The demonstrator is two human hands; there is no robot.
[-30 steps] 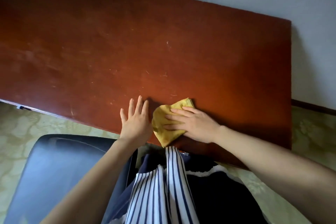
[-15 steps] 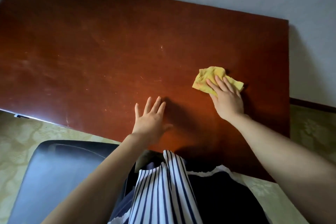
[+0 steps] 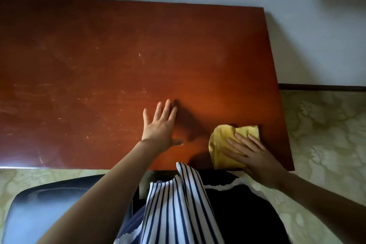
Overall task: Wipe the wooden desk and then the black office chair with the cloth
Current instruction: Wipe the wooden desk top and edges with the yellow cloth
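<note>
The crumpled yellow cloth point(image 3: 221, 142) lies near the reddish-brown wooden desk's point(image 3: 118, 55) front right corner, pressed flat under the right hand's point(image 3: 251, 154) straight fingers; the left hand point(image 3: 160, 127) rests spread on the desk.

No legible text or labels.

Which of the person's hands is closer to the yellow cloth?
Right. The right hand lies flat on the yellow cloth, pressing it to the desk; the left hand rests flat on the wood, apart to the cloth's left.
</note>
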